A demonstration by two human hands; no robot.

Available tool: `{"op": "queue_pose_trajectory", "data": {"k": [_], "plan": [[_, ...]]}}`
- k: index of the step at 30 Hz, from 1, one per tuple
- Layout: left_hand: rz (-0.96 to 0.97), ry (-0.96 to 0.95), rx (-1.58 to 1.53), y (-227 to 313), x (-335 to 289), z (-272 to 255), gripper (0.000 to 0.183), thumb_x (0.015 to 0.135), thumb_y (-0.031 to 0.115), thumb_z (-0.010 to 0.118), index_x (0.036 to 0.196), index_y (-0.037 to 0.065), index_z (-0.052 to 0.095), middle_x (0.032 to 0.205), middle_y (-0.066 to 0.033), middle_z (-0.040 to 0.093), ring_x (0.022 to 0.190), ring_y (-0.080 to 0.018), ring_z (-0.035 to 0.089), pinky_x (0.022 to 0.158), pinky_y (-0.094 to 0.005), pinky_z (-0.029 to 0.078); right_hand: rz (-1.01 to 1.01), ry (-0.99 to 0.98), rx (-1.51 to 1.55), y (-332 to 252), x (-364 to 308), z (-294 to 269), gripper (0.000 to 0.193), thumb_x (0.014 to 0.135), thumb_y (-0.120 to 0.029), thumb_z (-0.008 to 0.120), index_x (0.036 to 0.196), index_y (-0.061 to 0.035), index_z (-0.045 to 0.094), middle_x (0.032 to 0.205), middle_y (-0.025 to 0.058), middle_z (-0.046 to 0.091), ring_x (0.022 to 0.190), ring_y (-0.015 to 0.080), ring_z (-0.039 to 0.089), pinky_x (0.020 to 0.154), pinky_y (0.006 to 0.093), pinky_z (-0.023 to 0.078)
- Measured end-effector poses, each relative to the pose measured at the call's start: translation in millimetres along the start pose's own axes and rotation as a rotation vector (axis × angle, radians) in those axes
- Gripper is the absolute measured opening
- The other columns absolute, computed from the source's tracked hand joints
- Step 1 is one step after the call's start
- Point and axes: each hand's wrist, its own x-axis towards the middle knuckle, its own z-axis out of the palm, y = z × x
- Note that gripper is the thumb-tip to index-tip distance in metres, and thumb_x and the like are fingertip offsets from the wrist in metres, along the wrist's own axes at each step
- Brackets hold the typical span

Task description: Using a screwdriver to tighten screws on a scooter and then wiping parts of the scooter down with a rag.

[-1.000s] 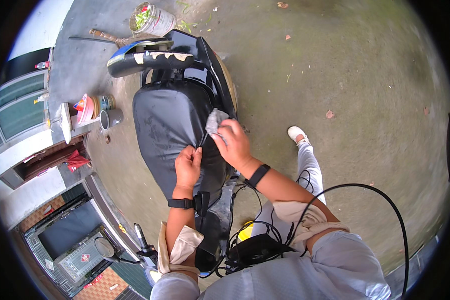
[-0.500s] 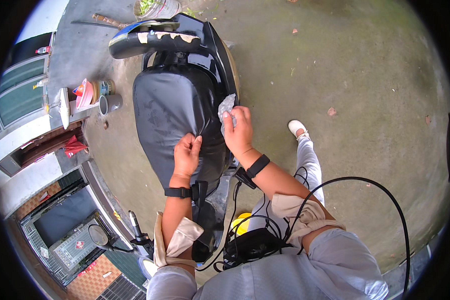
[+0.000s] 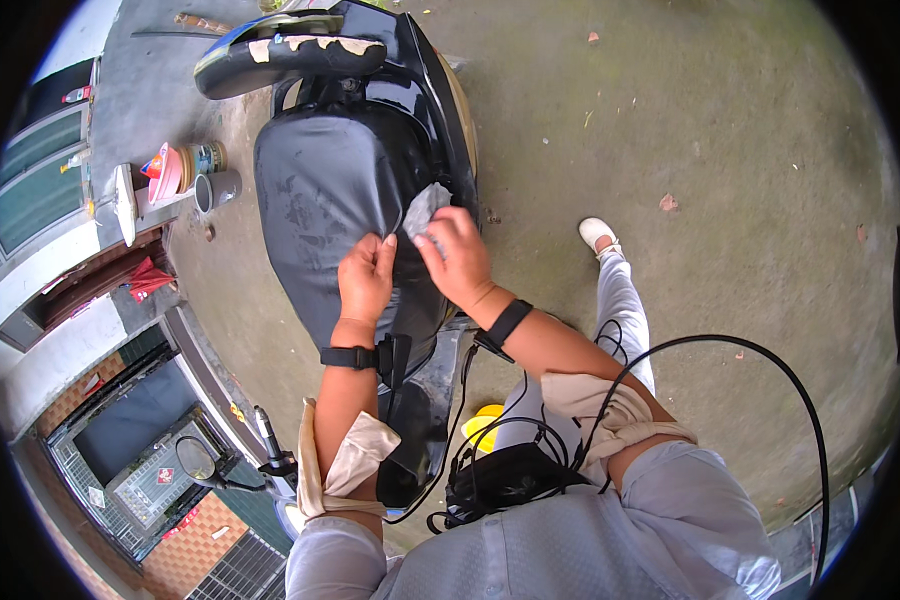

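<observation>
A black scooter seat (image 3: 305, 185) with a smooth leather-like cover lies under my hands. My left hand (image 3: 367, 278) pinches a fold of this seat cover with thumb and index finger, and creases run from that spot. Just to the right, my right hand (image 3: 460, 262) holds a crumpled grey cloth-like piece (image 3: 427, 208) by its lower part, over the right side of the seat. Whether it is cloth or thin plastic I cannot tell. Beyond the seat stands the scooter's padded backrest (image 3: 300, 65), its covering torn along the upper edge.
Black cables (image 3: 740, 340) loop from a black pouch (image 3: 505, 485) at my waist. The scooter's mirror (image 3: 196, 460) and handlebar grip (image 3: 266, 430) are at lower left. A grey bucket (image 3: 217, 190) and a pink basin (image 3: 170, 172) stand left of the scooter on the concrete floor (image 3: 730, 200).
My right hand has moved left and slightly up with the crumpled grey piece, closer to my left hand. My left hand has shifted a little up in the picture, still pinching the seat cover.
</observation>
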Motion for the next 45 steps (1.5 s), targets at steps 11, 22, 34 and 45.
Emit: {"op": "queue_pose_trajectory", "data": {"k": [11,22,34,45], "plan": [[-0.026,-0.020,0.107,5.8,10.6,-3.0,0.039,0.089,0.025,0.059,0.063,0.001,0.044,0.056,-0.0165,0.048,0.052,-0.0358,0.046,0.051,-0.0412,0.038,0.238,-0.150,-0.255,36.6,-64.6,-13.0,0.013,0.084,-0.017,0.059,0.090,-0.0056,0.057,0.100,0.0130,0.054,0.090,0.0332,0.057,0.075,0.0411,0.048],[0.142,0.020,0.169,-4.0,27.2,2.2,0.038,0.088,0.028,0.059,0.063,0.003,0.046,0.059,-0.0170,0.050,0.057,-0.0380,0.050,0.053,-0.0442,0.039,0.147,-0.291,-0.217,27.7,-63.1,11.1,0.010,0.080,-0.013,0.061,0.086,-0.0054,0.059,0.098,0.0141,0.053,0.086,0.0333,0.057,0.074,0.0412,0.049],[0.181,0.042,0.336,8.8,33.4,11.9,0.044,0.084,0.035,0.064,0.055,0.004,0.051,0.053,-0.0168,0.052,0.051,-0.0370,0.052,0.048,-0.0434,0.041,-0.024,-0.116,-0.192,2.0,-17.2,13.8,0.016,0.081,-0.016,0.063,0.087,-0.0037,0.055,0.099,0.0139,0.051,0.089,0.0337,0.054,0.076,0.0411,0.047],[-0.024,0.059,0.427,8.7,37.9,10.3,0.049,0.080,0.046,0.065,0.054,0.005,0.056,0.056,-0.0159,0.057,0.055,-0.0362,0.057,0.053,-0.0437,0.046,0.457,-0.611,-0.378,92.9,-126.8,-39.8,0.018,0.083,-0.021,0.054,0.089,-0.0056,0.061,0.095,0.0168,0.058,0.083,0.0364,0.059,0.072,0.0453,0.049]]}}
